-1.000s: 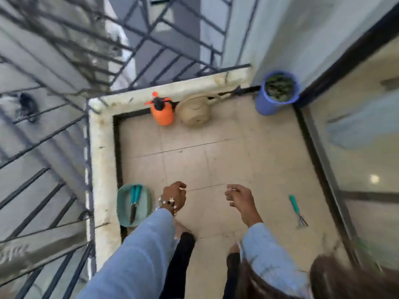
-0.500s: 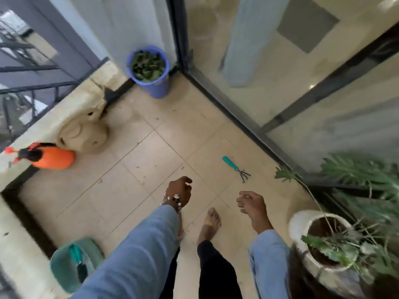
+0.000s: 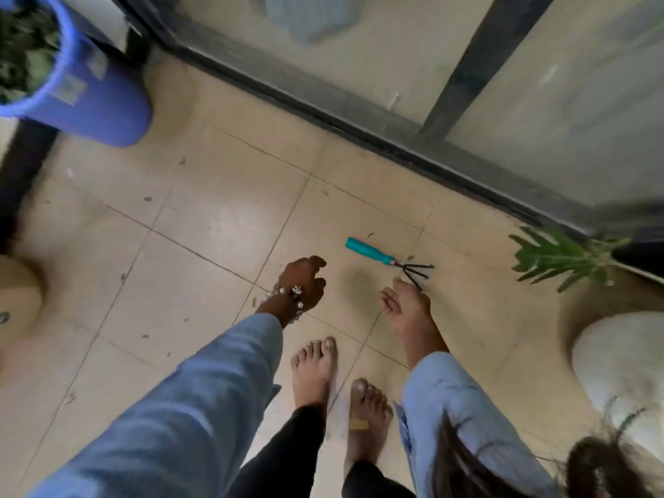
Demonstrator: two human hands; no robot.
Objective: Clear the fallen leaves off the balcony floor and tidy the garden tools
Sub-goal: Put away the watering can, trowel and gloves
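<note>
A small hand rake with a teal handle and black prongs lies on the beige tiled floor, near the glass door's track. My right hand hangs just below its prongs, palm up, fingers loosely curled, holding nothing. My left hand, with a bead bracelet at the wrist, hovers left of the rake with fingers loosely curled and empty. A blue bucket full of green leaves stands at the top left. Tiny leaf bits dot the tiles.
A dark-framed glass door runs diagonally across the top. A white pot with a green plant stands at the right. A beige watering can shows at the left edge. My bare feet stand below the hands.
The view has swung right and down, closer to the rake. Both hands have come nearer the rake. The tray and orange sprayer have left the view.
</note>
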